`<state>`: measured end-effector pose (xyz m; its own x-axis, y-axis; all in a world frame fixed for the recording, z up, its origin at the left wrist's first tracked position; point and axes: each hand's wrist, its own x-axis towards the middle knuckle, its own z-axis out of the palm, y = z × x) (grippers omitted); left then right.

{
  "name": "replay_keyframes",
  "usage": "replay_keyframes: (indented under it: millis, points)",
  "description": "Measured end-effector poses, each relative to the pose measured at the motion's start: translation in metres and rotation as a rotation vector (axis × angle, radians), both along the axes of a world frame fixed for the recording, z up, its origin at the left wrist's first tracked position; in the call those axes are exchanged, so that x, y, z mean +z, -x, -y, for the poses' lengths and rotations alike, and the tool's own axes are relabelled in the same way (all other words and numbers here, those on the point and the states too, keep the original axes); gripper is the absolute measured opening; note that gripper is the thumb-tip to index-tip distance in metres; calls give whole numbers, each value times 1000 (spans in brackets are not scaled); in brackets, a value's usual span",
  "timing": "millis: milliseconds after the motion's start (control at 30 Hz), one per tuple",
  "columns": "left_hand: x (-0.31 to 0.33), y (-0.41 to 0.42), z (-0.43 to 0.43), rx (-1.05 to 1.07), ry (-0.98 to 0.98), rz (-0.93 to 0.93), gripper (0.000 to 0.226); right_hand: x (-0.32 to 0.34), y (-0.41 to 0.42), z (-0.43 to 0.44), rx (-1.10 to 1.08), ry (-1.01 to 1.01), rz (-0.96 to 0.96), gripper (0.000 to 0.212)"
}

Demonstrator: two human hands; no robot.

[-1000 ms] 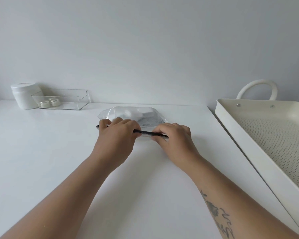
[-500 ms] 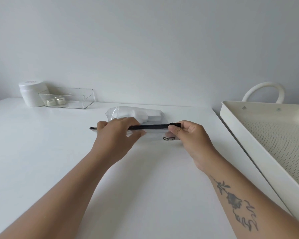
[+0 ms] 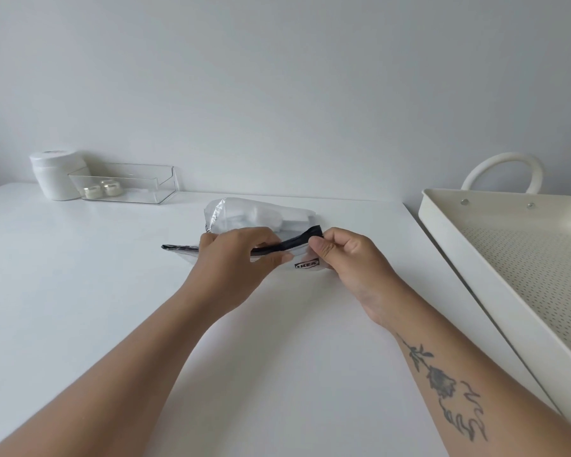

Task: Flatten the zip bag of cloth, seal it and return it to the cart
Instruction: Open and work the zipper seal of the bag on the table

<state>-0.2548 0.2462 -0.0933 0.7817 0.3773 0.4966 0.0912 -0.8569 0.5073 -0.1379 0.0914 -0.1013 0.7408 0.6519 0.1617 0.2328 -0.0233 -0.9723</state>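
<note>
A clear zip bag (image 3: 244, 214) with white cloth inside lies on the white table (image 3: 80, 275), its black zip strip (image 3: 294, 242) facing me. My left hand (image 3: 234, 258) pinches the strip near its middle. My right hand (image 3: 346, 258) pinches the strip's right end between thumb and forefinger, lifted a little off the table. The strip's left end (image 3: 175, 248) sticks out past my left hand. The cream cart tray (image 3: 442, 225) with a perforated floor and a loop handle stands at the right.
At the back left stand a white jar (image 3: 55, 176) and a clear plastic box (image 3: 136, 183) holding two small gold-lidded pots. A plain wall runs behind the table. A narrow gap separates the table's right edge from the cart.
My right hand has slid to the right end of the zip strip and raised it. The bag's near edge has lifted and the logo now shows. My left hand stays near the middle.
</note>
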Motion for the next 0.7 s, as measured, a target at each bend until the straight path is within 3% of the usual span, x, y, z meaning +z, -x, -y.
replay_keyframes:
  millis: [267,433,700]
  points:
    - [-2,-5,6,-56,118,-74,17,-2,6,-5,-48,113,114,31]
    - [-5,-6,3,-71,212,-101,24,-1,6,-4,-19,74,87,24]
    - [-6,-8,9,-98,278,-7,11,1,11,-6,14,88,116,26]
